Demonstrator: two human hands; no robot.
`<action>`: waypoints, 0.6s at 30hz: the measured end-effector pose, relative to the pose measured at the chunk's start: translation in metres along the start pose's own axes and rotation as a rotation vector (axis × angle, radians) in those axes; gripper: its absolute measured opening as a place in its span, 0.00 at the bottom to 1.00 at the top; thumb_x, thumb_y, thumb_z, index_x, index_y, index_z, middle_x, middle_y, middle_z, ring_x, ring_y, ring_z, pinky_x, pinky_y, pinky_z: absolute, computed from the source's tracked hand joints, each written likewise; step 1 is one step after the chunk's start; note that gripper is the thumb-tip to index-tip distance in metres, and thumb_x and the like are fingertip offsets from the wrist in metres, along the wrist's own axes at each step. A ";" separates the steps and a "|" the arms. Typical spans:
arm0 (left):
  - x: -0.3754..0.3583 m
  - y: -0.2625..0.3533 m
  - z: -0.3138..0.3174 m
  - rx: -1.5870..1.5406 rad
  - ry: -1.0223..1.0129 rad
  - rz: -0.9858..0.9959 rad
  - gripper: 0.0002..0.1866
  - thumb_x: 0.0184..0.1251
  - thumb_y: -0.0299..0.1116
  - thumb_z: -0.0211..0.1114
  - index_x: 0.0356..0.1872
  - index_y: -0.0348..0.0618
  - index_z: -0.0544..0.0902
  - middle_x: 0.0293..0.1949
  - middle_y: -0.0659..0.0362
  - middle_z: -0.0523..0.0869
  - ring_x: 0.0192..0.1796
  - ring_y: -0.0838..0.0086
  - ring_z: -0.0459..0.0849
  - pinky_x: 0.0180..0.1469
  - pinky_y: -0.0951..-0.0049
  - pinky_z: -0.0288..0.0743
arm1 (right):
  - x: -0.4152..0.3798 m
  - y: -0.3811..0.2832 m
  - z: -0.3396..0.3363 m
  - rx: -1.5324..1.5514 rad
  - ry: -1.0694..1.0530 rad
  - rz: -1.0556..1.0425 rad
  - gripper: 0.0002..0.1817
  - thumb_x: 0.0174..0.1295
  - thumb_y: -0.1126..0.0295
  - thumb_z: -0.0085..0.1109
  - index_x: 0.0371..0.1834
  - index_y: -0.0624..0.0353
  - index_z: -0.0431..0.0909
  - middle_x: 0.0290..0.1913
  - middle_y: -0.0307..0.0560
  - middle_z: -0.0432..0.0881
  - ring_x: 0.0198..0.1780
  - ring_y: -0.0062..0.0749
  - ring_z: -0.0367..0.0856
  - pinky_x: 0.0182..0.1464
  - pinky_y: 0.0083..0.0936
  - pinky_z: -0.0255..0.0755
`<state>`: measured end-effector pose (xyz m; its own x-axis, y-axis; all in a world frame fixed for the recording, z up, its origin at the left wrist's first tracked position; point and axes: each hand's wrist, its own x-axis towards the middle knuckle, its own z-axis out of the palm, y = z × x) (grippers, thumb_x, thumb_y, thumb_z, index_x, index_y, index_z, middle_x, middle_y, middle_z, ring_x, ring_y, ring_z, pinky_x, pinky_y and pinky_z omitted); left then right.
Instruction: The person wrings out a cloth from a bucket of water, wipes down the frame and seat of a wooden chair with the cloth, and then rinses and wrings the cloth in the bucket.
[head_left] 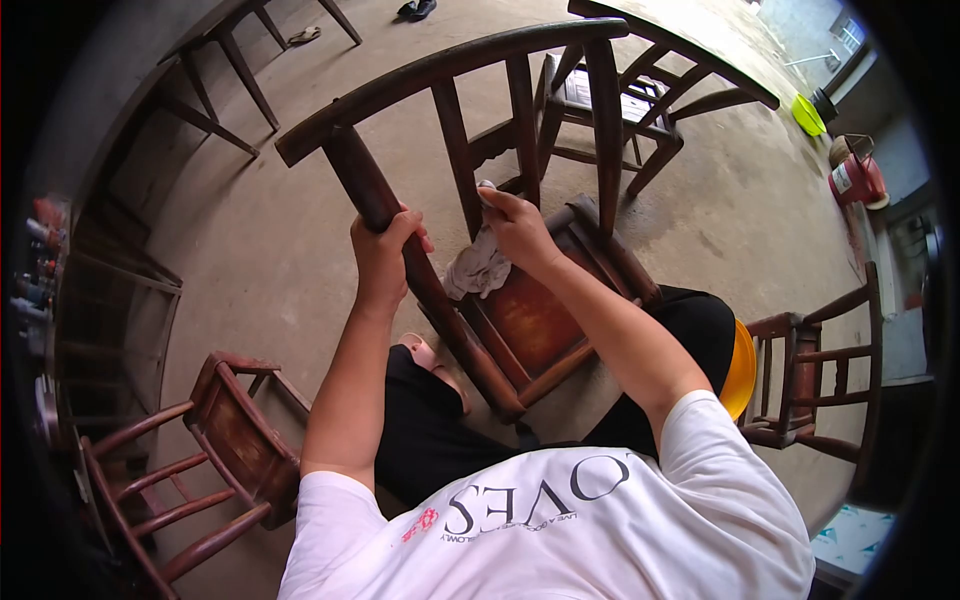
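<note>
A dark wooden chair [530, 318] stands tilted in front of me, its reddish-brown seat low and its curved top rail up high. My left hand [384, 258] is wrapped round the chair's thick left back post. In my right hand [520, 232] is a greyish-white cloth [478, 268], pinched at one of the inner back slats. The loose part of the cloth hangs down beside the seat. My right fingertips are partly hidden behind the slat and cloth.
Another wooden chair [655, 115] stands close behind the held one. More chairs are at the lower left [235, 425] and right [800, 375]. A yellow plastic rim [742, 372] shows beside my right leg. A red bucket [858, 182] and a green basin [808, 116] sit along the right wall.
</note>
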<state>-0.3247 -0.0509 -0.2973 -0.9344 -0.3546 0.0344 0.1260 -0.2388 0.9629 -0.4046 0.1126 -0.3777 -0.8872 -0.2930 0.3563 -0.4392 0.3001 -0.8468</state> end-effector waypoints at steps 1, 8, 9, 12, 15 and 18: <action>-0.001 0.001 -0.001 -0.020 -0.002 0.000 0.07 0.52 0.27 0.62 0.28 0.36 0.74 0.19 0.57 0.77 0.18 0.73 0.77 0.24 0.76 0.73 | 0.002 -0.006 -0.008 -0.117 -0.058 -0.092 0.15 0.59 0.75 0.49 0.49 0.60 0.76 0.43 0.56 0.79 0.48 0.49 0.78 0.48 0.38 0.72; 0.002 0.002 0.000 0.008 0.008 0.022 0.07 0.53 0.27 0.62 0.29 0.36 0.74 0.19 0.57 0.77 0.19 0.73 0.78 0.24 0.76 0.72 | 0.015 -0.016 -0.047 -0.753 -0.164 -0.126 0.22 0.54 0.76 0.49 0.55 0.58 0.69 0.43 0.54 0.78 0.43 0.50 0.79 0.43 0.42 0.74; 0.001 0.001 0.000 -0.004 0.004 0.024 0.07 0.53 0.27 0.62 0.29 0.36 0.73 0.19 0.57 0.77 0.19 0.73 0.78 0.24 0.76 0.72 | 0.009 -0.014 -0.037 -0.699 -0.124 -0.028 0.22 0.54 0.76 0.48 0.55 0.59 0.69 0.43 0.54 0.78 0.42 0.51 0.79 0.43 0.42 0.74; 0.003 0.000 -0.001 0.002 -0.004 0.025 0.07 0.53 0.28 0.61 0.29 0.37 0.73 0.19 0.57 0.77 0.19 0.72 0.78 0.24 0.75 0.73 | 0.009 0.010 -0.009 -0.241 -0.050 0.004 0.21 0.55 0.75 0.48 0.54 0.57 0.72 0.46 0.57 0.78 0.43 0.52 0.79 0.45 0.41 0.72; 0.001 -0.002 0.001 0.008 0.002 0.006 0.07 0.53 0.28 0.61 0.30 0.37 0.73 0.19 0.57 0.76 0.19 0.72 0.77 0.25 0.75 0.73 | 0.006 -0.010 -0.015 -0.013 -0.154 0.178 0.21 0.55 0.73 0.49 0.55 0.57 0.73 0.45 0.58 0.78 0.43 0.51 0.79 0.47 0.39 0.72; -0.001 0.000 -0.002 0.014 0.008 0.009 0.07 0.53 0.28 0.61 0.30 0.37 0.73 0.19 0.57 0.76 0.19 0.72 0.77 0.25 0.75 0.73 | 0.010 -0.029 -0.041 -0.542 -0.322 -0.100 0.23 0.53 0.74 0.51 0.55 0.57 0.71 0.45 0.55 0.79 0.46 0.50 0.78 0.47 0.38 0.73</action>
<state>-0.3233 -0.0526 -0.2982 -0.9307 -0.3635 0.0406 0.1292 -0.2229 0.9662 -0.4064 0.1383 -0.3335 -0.7885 -0.5762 0.2151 -0.6015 0.6492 -0.4655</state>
